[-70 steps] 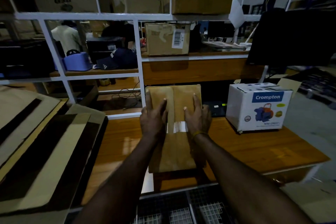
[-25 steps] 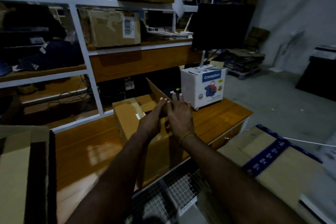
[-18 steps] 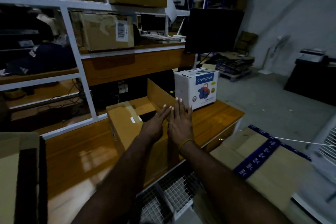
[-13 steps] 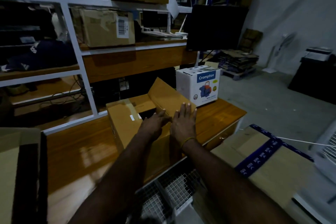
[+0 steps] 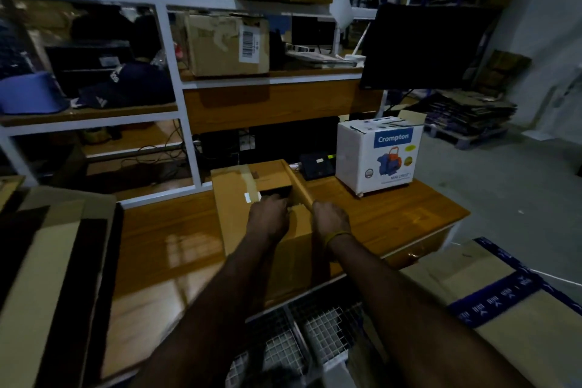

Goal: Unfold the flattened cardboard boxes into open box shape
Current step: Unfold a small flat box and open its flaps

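On the wooden bench [image 5: 393, 217], mid-front, the brown cardboard box [image 5: 248, 214] is stood up and already squared; only a dark gap at the top is left showing between the flaps.

Step in hand, as judged: top flaps being worked at the opening. To be done well: flaps should be pulled evenly along their creases, box walls kept square, weight kept off the side walls so nothing is crushed. Near wall should be braced against sliding toward the bench edge.

Left hand [image 5: 269, 219] is placed at the near rim of the gap, fingers curled over the edge into the opening. Right hand [image 5: 330, 219] is set just beside it, knuckles up, fingers curled at the raised flap [image 5: 300, 187]; actual grip cannot be told, fingertips hidden. Both forearms are extended forward, wrists close together.

White Crompton carton [image 5: 379, 156] is stood well apart, right rear.
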The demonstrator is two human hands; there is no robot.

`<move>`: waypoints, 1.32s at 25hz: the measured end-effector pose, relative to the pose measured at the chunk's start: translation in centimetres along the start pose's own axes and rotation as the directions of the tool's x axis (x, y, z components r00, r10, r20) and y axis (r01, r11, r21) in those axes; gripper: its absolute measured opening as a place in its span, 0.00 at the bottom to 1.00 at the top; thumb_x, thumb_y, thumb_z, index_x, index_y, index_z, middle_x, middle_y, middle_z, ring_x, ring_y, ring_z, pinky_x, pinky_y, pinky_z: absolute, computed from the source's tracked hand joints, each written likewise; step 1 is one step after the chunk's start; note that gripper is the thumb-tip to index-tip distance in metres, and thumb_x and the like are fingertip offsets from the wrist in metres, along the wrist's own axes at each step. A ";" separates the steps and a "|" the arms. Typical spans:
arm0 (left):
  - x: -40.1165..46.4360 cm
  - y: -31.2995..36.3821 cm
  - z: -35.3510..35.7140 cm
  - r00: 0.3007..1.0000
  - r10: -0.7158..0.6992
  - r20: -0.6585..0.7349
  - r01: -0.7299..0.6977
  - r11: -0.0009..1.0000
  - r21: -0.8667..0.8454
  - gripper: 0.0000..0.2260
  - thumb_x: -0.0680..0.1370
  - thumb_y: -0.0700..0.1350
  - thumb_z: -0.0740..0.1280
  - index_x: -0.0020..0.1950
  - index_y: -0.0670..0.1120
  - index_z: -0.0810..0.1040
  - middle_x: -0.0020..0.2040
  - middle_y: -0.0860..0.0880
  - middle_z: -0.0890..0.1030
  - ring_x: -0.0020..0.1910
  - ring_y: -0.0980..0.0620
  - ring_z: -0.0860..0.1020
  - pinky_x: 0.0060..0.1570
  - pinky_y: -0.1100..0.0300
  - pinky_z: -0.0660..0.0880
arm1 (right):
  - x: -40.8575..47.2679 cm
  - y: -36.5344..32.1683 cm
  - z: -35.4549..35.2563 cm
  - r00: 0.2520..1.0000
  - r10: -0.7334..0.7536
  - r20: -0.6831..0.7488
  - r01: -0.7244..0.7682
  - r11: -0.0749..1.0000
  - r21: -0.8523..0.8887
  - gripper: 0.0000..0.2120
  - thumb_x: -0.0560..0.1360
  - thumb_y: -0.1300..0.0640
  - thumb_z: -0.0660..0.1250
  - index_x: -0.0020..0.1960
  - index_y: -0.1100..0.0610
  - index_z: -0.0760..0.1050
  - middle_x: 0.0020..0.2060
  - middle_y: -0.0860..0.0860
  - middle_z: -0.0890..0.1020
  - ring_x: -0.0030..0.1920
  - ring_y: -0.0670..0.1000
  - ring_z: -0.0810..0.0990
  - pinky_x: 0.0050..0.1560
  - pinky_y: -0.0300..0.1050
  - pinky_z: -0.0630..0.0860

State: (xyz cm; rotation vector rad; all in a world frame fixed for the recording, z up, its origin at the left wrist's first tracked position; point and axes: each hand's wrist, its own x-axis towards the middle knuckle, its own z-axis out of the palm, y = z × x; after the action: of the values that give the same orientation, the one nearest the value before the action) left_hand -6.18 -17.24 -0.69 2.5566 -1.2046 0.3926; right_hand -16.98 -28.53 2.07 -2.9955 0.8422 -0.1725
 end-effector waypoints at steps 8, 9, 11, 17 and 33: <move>-3.2 0.3 -1.6 0.969 -0.222 -0.112 0.224 0.975 0.005 0.11 0.79 0.48 0.62 0.60 0.49 0.77 0.58 0.47 0.78 0.52 0.47 0.77 0.42 0.55 0.76 | 2.0 -1.3 2.0 0.937 -0.338 -0.086 0.332 0.940 -0.074 0.10 0.79 0.59 0.61 0.58 0.55 0.77 0.56 0.58 0.74 0.55 0.61 0.77 0.50 0.53 0.74; -3.7 0.5 -1.9 0.960 -0.252 -0.125 0.254 0.967 -0.002 0.11 0.79 0.48 0.62 0.60 0.48 0.76 0.58 0.46 0.77 0.53 0.47 0.77 0.42 0.54 0.76 | 2.4 -2.0 2.2 0.918 -0.394 -0.042 0.394 0.919 -0.011 0.10 0.81 0.57 0.60 0.59 0.53 0.77 0.56 0.57 0.74 0.54 0.61 0.76 0.50 0.54 0.74; -4.6 0.7 -2.3 0.952 -0.271 -0.142 0.271 0.962 -0.021 0.11 0.80 0.49 0.61 0.60 0.46 0.74 0.58 0.45 0.76 0.55 0.45 0.75 0.46 0.52 0.76 | 3.0 -3.1 2.6 0.885 -0.464 0.047 0.457 0.882 0.113 0.13 0.83 0.55 0.57 0.65 0.50 0.74 0.60 0.56 0.73 0.55 0.61 0.76 0.51 0.56 0.76; -8.9 0.4 -1.5 0.924 -0.013 -0.381 0.065 0.990 0.124 0.11 0.79 0.50 0.61 0.57 0.46 0.73 0.58 0.42 0.74 0.55 0.44 0.70 0.50 0.50 0.77 | 4.1 -2.8 3.3 0.836 -0.549 0.025 0.531 0.818 0.221 0.25 0.83 0.54 0.56 0.77 0.41 0.54 0.72 0.55 0.66 0.57 0.62 0.76 0.56 0.59 0.76; -11.9 -0.5 -6.1 0.908 -0.265 -0.324 0.402 0.767 0.500 0.47 0.73 0.52 0.73 0.80 0.47 0.44 0.82 0.46 0.47 0.80 0.43 0.43 0.75 0.43 0.32 | 1.5 -7.5 1.8 0.671 -0.733 -0.109 0.722 0.613 0.322 0.42 0.80 0.55 0.62 0.75 0.32 0.34 0.80 0.46 0.41 0.51 0.57 0.79 0.44 0.50 0.79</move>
State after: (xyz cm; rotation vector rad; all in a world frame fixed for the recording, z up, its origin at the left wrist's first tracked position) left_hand -13.81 -6.33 0.58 3.0101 -0.5662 1.0628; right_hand -11.65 -22.89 0.80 -2.7768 -0.4478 -0.2430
